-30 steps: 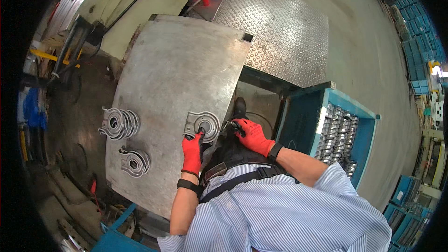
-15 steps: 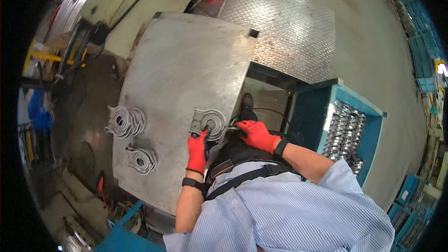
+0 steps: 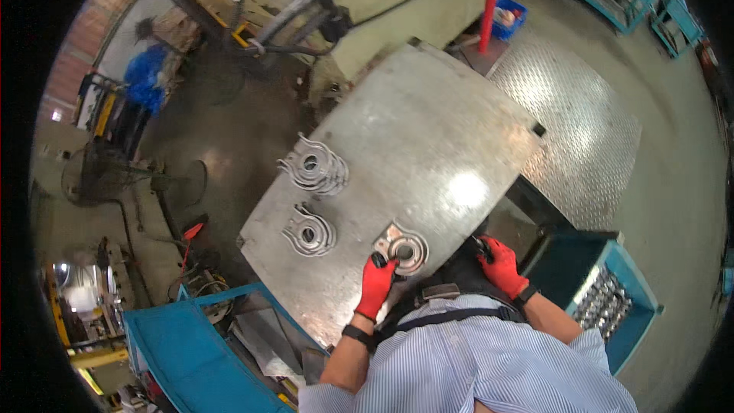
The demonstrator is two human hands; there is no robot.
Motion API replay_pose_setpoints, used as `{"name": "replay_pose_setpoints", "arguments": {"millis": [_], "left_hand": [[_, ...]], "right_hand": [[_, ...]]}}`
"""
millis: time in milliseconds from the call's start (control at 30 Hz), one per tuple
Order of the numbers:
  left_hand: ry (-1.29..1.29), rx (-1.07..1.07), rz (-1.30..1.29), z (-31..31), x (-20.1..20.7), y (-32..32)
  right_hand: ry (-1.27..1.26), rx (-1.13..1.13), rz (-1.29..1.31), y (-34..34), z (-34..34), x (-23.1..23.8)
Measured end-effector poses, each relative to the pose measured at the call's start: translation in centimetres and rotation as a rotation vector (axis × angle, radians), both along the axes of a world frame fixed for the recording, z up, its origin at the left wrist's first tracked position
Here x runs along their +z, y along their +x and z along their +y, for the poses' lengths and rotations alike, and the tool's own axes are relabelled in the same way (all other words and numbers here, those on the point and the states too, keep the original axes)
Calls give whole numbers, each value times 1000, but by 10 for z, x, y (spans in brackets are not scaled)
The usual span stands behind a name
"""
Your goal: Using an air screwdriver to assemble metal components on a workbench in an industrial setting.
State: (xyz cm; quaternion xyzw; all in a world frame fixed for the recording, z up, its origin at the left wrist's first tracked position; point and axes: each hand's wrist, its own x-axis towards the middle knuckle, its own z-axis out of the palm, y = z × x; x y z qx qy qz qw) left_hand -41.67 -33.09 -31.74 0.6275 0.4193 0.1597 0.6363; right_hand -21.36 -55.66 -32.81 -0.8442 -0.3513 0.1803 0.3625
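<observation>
Red-gloved left hand (image 3: 377, 284) clamps a ringed grey metal bracket (image 3: 413, 248) over a smooth metal table (image 3: 428, 130); farther right, red-gloved right hand (image 3: 503, 268), grip unclear

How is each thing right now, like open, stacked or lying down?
Ringed metal bracket: lying on the metal table
Left hand: gloved, touching that bracket
Right hand: gloved, curled, grip unclear
Farther bracket pile: stacked, overlapping
Nearer bracket pile: stacked, overlapping
Teal bin: open, holding shiny metal parts
Blue basket: open, items inside

Metal tbl (image 3: 428, 138) w/ lg bracket stack (image 3: 326, 173), sm stack (image 3: 320, 229) & single bracket (image 3: 414, 243).
</observation>
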Motion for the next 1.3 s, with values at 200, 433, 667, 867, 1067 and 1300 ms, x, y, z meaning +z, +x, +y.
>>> {"name": "replay_pose_setpoints", "arguments": {"millis": [200, 433, 667, 867, 1067, 1300], "left_hand": [[65, 257, 308, 21, 33, -65], [245, 458, 302, 136, 21, -139], [782, 180, 679, 159, 24, -96], [683, 56, 915, 167, 30, -114], [981, 112, 889, 165, 78, -77], [1003, -25, 393, 166, 212, 106]], "right_hand": [[-7, 37, 5, 0, 5, -4], [-45, 63, 24, -4, 14, -3], [-25, -6, 23, -4, 5, 3], [-83, 64, 56, 0, 12, 7], [44, -124, 38, 13, 0, 16], [21, -216, 122, 51, -18, 20]]}}
